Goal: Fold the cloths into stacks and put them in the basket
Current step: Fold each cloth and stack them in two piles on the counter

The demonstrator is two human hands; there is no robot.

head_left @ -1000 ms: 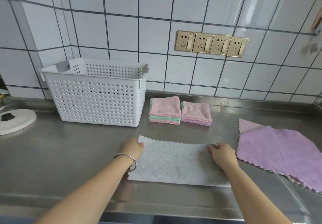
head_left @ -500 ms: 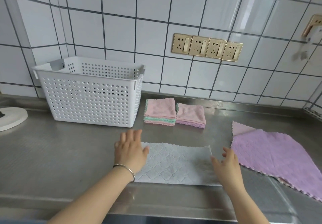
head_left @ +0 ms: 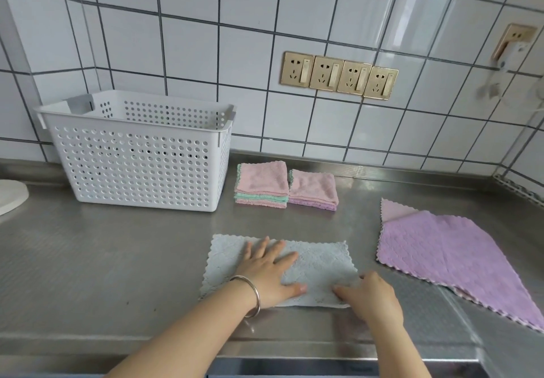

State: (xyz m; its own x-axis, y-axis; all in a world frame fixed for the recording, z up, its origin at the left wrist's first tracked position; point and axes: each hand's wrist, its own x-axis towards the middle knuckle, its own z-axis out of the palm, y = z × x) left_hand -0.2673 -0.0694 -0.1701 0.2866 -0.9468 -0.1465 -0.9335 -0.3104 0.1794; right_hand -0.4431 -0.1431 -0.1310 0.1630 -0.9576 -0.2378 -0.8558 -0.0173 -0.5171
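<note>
— What lies under the hands?
— A pale grey cloth point(head_left: 321, 263) on the steel counter point(head_left: 103, 260); the left hand point(head_left: 269, 271) presses flat on it, and the right hand point(head_left: 372, 295) curls at its near right corner.
— And behind?
— Two folded stacks point(head_left: 285, 185) just right of the white perforated basket point(head_left: 138, 154); a purple cloth point(head_left: 459, 257) lies spread at right.

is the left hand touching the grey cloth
Touching. The head view shows the left hand lying flat, fingers spread, on the grey cloth, with no gap visible under it.
</note>
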